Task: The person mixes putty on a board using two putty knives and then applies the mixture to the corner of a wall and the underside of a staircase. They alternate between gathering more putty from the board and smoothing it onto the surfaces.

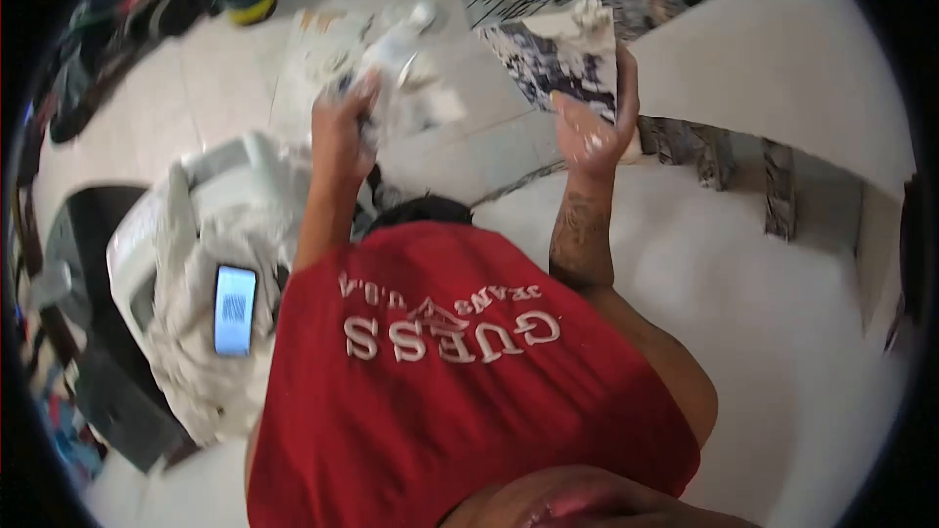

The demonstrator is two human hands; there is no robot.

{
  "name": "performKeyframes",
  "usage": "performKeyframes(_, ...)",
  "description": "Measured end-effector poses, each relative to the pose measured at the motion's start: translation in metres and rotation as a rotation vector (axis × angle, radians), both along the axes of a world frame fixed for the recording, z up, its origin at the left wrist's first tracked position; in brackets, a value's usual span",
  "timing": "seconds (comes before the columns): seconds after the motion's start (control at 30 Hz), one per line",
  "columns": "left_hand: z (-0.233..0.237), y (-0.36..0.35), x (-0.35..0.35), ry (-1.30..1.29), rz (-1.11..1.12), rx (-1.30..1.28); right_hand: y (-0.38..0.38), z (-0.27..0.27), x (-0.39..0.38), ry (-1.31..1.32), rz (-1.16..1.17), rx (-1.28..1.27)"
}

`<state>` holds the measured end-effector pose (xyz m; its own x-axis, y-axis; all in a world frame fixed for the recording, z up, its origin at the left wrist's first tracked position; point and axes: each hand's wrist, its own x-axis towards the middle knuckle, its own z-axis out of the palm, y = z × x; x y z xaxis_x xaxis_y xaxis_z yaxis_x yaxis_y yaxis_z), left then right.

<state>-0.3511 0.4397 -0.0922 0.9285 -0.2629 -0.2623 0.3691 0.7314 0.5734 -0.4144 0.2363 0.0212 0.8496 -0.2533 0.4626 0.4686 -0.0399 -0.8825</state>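
My left hand (pixel 344 127) is closed around a blurred flat tool (pixel 430 110), pale with dark parts, held over the floor; its exact kind is smeared by motion. My right hand (pixel 595 132) grips a flat, angular plate (pixel 562 64) from below and along its right edge. The plate is dark, streaked with white paste, and a thick lump of paste (pixel 590 15) sits at its upper corner. White smears mark my right palm. The two hands are apart, ahead of my red shirt (pixel 460 362).
A white plastic chair (pixel 249 161) on the left carries crumpled cloth (pixel 181 332) and a lit phone (pixel 235 311). A dark bucket with a yellow base (pixel 252 8) stands farther off. White-marked sheets (pixel 311 57) lie on the tiled floor. A pale curved surface (pixel 792 68) borders the right.
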Motion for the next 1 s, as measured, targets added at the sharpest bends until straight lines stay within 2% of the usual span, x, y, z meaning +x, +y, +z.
performKeyframes(0.07,0.024,-0.004,-0.004,0.004,0.06,-0.039,0.005,-0.017,0.008,0.059,0.103,0.085)
performKeyframes(0.17,0.022,-0.003,0.002,-0.053,0.085,-0.076,0.011,-0.034,0.015,0.139,0.201,-0.025)
performKeyframes(0.3,0.014,0.011,0.004,-0.058,0.149,-0.118,0.043,-0.05,0.013,0.081,0.252,-0.334)
performKeyframes(0.4,0.012,0.015,0.001,-0.015,0.142,-0.122,0.049,-0.048,0.021,-0.062,0.301,-0.759)
performKeyframes(0.43,0.011,0.017,0.001,-0.004,0.133,-0.118,0.056,-0.051,0.022,-0.074,0.307,-0.662)
performKeyframes(0.53,0.015,0.022,-0.003,0.051,0.122,-0.107,0.052,-0.067,0.031,-0.182,0.299,-0.801)
performKeyframes(0.67,-0.008,0.029,-0.004,0.077,0.166,-0.059,0.031,-0.094,0.038,-0.071,0.239,-0.918)
performKeyframes(0.7,-0.012,0.031,-0.006,0.094,0.199,-0.075,0.017,-0.109,0.041,0.056,0.218,-1.128)
performKeyframes(0.77,0.006,0.034,-0.015,0.037,0.165,-0.17,-0.015,-0.147,0.046,0.217,0.232,-1.009)
performKeyframes(0.8,0.005,0.035,-0.014,0.015,0.19,-0.132,-0.028,-0.153,0.045,0.292,0.242,-0.952)
performKeyframes(0.83,0.001,0.037,-0.009,0.001,0.151,-0.138,-0.022,-0.135,0.039,0.396,0.214,-0.651)
performKeyframes(0.93,-0.017,0.037,-0.002,-0.001,0.108,-0.106,-0.02,-0.104,0.028,0.415,0.365,0.327)
performKeyframes(1.0,-0.023,0.03,0.005,-0.004,0.085,-0.075,-0.072,-0.152,0.032,0.258,0.616,0.478)
